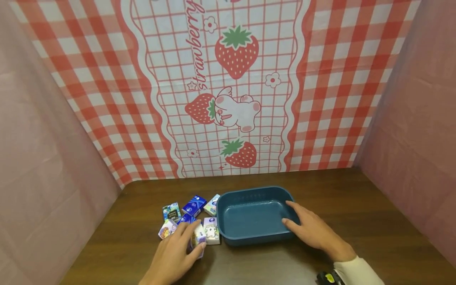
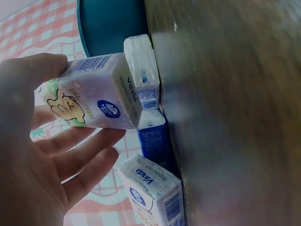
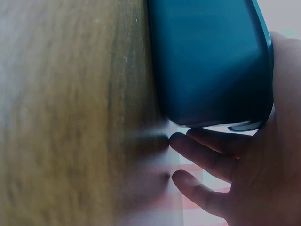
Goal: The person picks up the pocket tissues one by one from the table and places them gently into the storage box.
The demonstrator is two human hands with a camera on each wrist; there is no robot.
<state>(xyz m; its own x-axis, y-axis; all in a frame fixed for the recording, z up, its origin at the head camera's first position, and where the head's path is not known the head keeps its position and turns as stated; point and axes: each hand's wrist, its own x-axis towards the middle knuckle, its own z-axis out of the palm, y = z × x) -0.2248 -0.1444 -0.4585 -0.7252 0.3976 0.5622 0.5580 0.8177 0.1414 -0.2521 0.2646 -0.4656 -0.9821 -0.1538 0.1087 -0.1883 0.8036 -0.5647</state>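
Observation:
My left hand [image 1: 174, 249] holds a small lilac-and-white tissue pack [image 2: 89, 94] with a cartoon figure, thumb on one side and fingers on the other. In the left wrist view the pack sits tilted, beside other packs on the table. My right hand [image 1: 313, 229] grips the right end of a dark teal plastic basin [image 1: 254, 239], reaching over its rim. Several fingers [image 3: 202, 153] show outside the basin's wall in the right wrist view; the thumb's tip is hidden there. No pack is seen inside the basin.
Left of the basin lie several tissue packs: a blue one [image 1: 194, 206], a green-and-black one [image 1: 172, 211] and a white one with a cartoon animal [image 1: 211, 233]. The brown wooden table [image 1: 356, 213] meets a strawberry-patterned checked cloth [image 1: 327, 99] behind. Pink cloth [image 1: 46, 118] hangs at both sides.

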